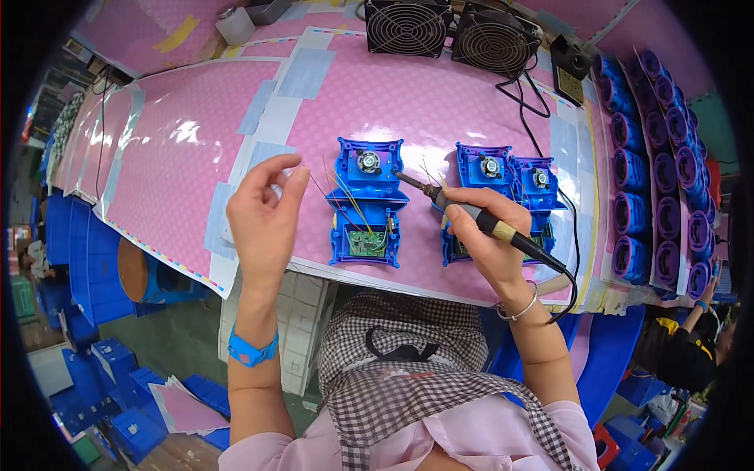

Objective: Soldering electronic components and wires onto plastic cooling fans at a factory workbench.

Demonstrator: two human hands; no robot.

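"Checked apron [408, 392] at six o'clock, closest to us, over a pink shirt [487, 443]. What are the hands doing above it?"

"Right hand [495, 235], at three o'clock, is wrapped firmly round the grip of an iron [475, 210], its cable trailing off toward five. Fingers and thumb close on the handle, and the metal tip points to ten."

"Where does that tip end up?"

"At the right edge of the nearer casing [369, 193], by its upper half. I can't tell whether they touch."

"And the casing itself?"

"In the middle of the dial, lying opened on the pink table [196, 157]. Toward twelve its upper half bears a round speaker [368, 162]; the lower half holds a green board [367, 244], with thin wires [356, 209] rising toward eleven."

"Left hand [263, 212]?"

"At nine, raised beside the casing, clear of it. Its fingers are curled, thumb and forefinger tips close together. One fine wire runs near them; whether they pinch it, I cannot tell."

"Anything else around?"

"More opened casings [542, 182] toward two, partly behind the right hand. Two fans [408, 30] stand near twelve, and blue and purple shells [628, 169] line up in rows beyond, between two and three."
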